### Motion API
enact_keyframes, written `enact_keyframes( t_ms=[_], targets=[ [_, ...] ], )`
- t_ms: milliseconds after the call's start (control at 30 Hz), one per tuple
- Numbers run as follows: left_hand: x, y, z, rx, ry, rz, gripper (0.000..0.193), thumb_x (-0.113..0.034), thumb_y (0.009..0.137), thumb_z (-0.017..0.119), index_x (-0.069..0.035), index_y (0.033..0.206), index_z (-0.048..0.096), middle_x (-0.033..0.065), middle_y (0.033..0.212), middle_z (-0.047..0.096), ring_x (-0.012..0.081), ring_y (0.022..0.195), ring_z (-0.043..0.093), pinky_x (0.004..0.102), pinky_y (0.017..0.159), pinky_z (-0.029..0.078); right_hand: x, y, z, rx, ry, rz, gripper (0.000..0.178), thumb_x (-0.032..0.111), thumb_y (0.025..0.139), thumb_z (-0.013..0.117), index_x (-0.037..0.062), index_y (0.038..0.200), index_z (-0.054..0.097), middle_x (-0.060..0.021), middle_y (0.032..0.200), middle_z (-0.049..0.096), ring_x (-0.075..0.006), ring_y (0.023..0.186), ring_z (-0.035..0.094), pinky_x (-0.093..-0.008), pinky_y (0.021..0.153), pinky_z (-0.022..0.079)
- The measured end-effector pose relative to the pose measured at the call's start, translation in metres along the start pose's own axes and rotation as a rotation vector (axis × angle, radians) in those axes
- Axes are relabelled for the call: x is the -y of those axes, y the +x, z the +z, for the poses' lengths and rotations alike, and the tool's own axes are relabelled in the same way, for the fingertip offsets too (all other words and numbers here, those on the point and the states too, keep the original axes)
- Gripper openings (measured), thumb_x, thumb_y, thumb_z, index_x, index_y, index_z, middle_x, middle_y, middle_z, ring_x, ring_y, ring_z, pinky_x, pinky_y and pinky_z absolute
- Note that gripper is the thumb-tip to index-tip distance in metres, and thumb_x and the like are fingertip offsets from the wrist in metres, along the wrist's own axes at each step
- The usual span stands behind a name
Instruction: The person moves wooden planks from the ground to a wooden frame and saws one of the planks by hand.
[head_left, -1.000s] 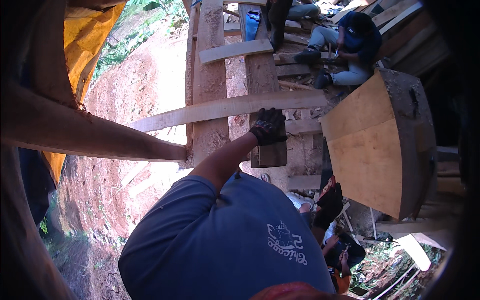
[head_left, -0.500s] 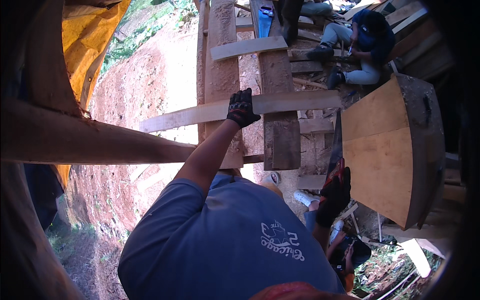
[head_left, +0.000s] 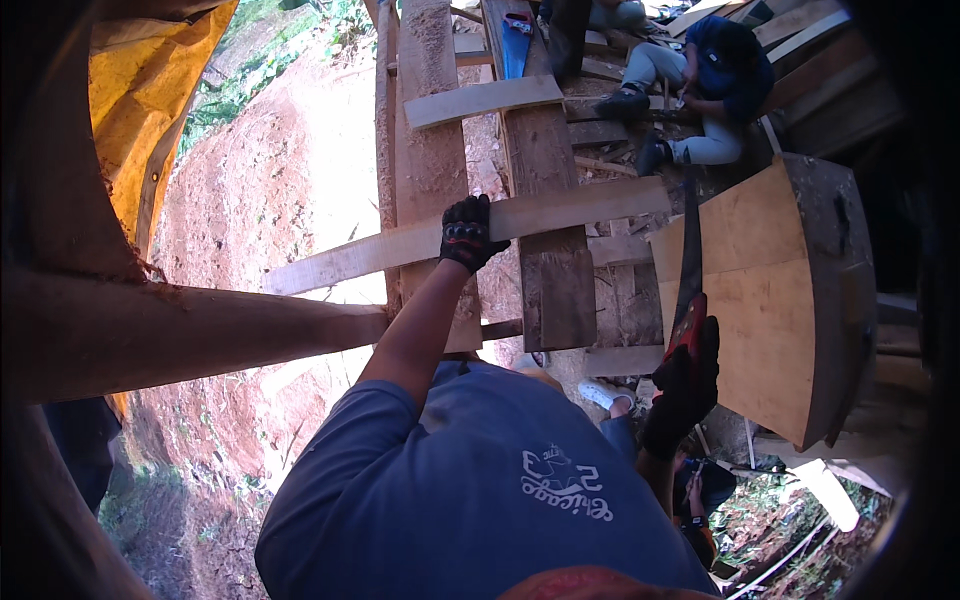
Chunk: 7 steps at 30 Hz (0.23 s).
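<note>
My left hand (head_left: 466,235), in a black glove with red trim, grips a long pale plank (head_left: 580,206) from above, its fingers bent over the far edge. That plank lies crosswise over two thick boards (head_left: 557,290). In my right hand (head_left: 690,385), also gloved in black, is a hand saw with a red handle (head_left: 690,320). Its dark, narrow blade (head_left: 692,245) points away from me, just right of the plank's right end, with a small gap between them.
A shorter pale board (head_left: 484,101) and a blue-bladed saw (head_left: 515,45) rest on the thick boards farther off. A large plywood-faced wooden piece (head_left: 750,290) stands close to my right hand. A seated person (head_left: 715,85) works at the far right. A heavy beam (head_left: 200,330) crosses at left.
My right hand has pushed the saw forward, so its tip reaches past the plank's end. The left hand stays on the plank, fingers now more bent. The whole view has shifted slightly.
</note>
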<state>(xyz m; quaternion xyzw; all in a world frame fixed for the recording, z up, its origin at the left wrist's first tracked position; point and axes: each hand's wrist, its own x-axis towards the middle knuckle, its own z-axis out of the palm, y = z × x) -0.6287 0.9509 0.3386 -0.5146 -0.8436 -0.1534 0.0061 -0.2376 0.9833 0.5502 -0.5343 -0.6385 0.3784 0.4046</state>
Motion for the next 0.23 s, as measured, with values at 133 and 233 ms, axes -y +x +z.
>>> enact_keyframes(
  t_ms=[133, 233],
  targets=[
    [0.008, 0.000, -0.005, 0.076, -0.039, -0.054, 0.083, -0.056, 0.069, 0.091, -0.007, 0.129, 0.063, 0.0163, 0.116, 0.068, 0.0380, 0.111, 0.067, 0.0520, 0.099, 0.052, 0.006, 0.011, 0.023, 0.213, 0.203, 0.081, 0.056, 0.015, 0.103, 0.069, -0.0003, 0.154, 0.055, -0.0089, 0.115, 0.076, -0.0082, 0.064, 0.059, -0.0284, 0.059, 0.049],
    [0.000, -0.001, -0.010, 0.159, 0.009, -0.108, 0.087, -0.058, 0.071, 0.090, -0.009, 0.136, 0.060, 0.0173, 0.124, 0.066, 0.0378, 0.117, 0.065, 0.0526, 0.103, 0.050, 0.012, 0.014, 0.044, 0.308, 0.172, 0.053, 0.060, 0.019, 0.100, 0.074, 0.0025, 0.155, 0.056, -0.0070, 0.106, 0.077, -0.0073, 0.061, 0.057, -0.0269, 0.054, 0.046]
  ],
)
